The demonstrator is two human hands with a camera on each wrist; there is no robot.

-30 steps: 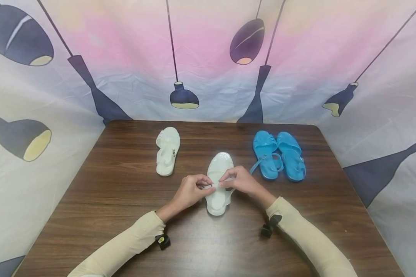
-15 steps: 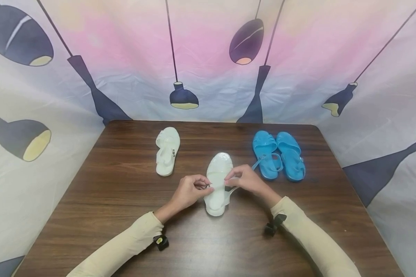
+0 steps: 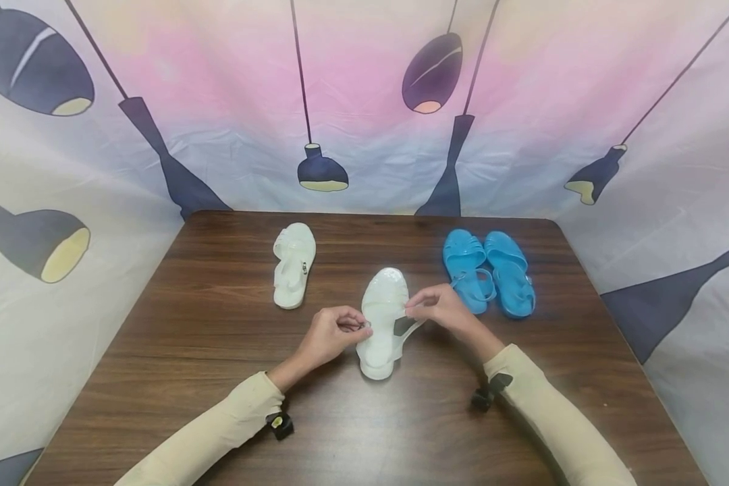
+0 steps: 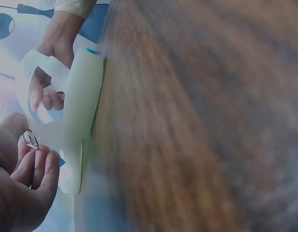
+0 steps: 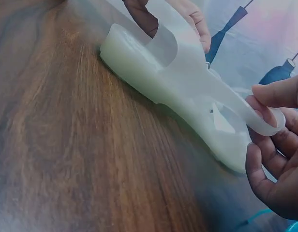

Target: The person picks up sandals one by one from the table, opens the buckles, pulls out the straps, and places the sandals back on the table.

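A white jelly sandal (image 3: pixel 384 290) lies on the wooden table, toe away from me, between both hands. My left hand (image 3: pixel 335 333) is at its left side. In the left wrist view, thumb and fingers pinch a small metal buckle (image 4: pixel 31 139) beside the sandal. On the other side my right hand (image 3: pixel 443 310) pinches the free ankle strap (image 3: pixel 410 329), drawn out to the right of the sandal. That strap (image 5: pixel 265 126) bends in a loop between thumb and fingers in the right wrist view. The strap's tip is hidden by the fingers.
A second white sandal (image 3: pixel 294 266) lies at the back left of the table (image 3: pixel 219 337). Two blue sandals (image 3: pixel 510 277) lie side by side at the back right, close beyond my right hand. A printed cloth (image 3: pixel 364 101) hangs behind the table.
My right hand has moved right and slightly away from me, drawing the strap out from over the sandal. The left hand stays at the buckle and has shifted slightly left.
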